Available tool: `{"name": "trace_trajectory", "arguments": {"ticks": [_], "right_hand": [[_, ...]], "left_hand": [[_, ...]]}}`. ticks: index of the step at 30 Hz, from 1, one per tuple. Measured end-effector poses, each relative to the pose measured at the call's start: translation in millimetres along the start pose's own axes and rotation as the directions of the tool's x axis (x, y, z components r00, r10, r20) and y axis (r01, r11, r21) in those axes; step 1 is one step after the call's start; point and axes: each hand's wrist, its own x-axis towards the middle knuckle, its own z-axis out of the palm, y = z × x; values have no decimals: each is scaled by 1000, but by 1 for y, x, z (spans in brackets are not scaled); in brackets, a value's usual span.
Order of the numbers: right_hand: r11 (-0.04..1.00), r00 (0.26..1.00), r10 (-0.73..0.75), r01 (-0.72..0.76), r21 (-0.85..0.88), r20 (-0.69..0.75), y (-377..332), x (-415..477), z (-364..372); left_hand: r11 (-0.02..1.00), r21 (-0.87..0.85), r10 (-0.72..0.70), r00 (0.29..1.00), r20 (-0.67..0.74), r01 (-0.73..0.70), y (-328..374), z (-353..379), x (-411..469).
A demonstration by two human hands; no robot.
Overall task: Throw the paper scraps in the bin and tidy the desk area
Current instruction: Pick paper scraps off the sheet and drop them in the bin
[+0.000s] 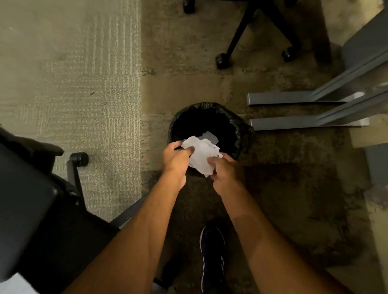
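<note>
A round bin (243, 132) lined with a black bag stands on the carpet in the middle of the view. Over its near rim I hold a crumpled bunch of white paper scraps (201, 156) between both hands. My left hand (178, 159) grips the left side of the bunch, fingers curled around it. My right hand (225, 171) pinches its lower right edge. More white paper (209, 136) shows just beyond the bunch; whether it lies inside the bin I cannot tell.
A black office chair (36, 196) stands close at the left, its wheel (79, 159) on the lighter carpet. Another chair's wheeled base (246, 24) is at the top. Grey desk feet (297, 109) lie right of the bin. My shoe (212, 256) is below.
</note>
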Motion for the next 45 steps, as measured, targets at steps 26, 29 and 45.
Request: {"name": "trace_trajectory", "arguments": {"ticks": [26, 29, 45], "right_hand": [[986, 984, -169, 169, -4, 54, 2, -17, 7], [974, 967, -226, 225, 24, 118, 2, -57, 7], [850, 789, -357, 496, -175, 500, 101, -295, 14]], "left_hand": [[996, -84, 52, 969, 240, -32, 14, -8, -39], [988, -144, 95, 964, 247, -61, 24, -24, -81], [873, -477, 138, 990, 37, -103, 7, -240, -268]]}}
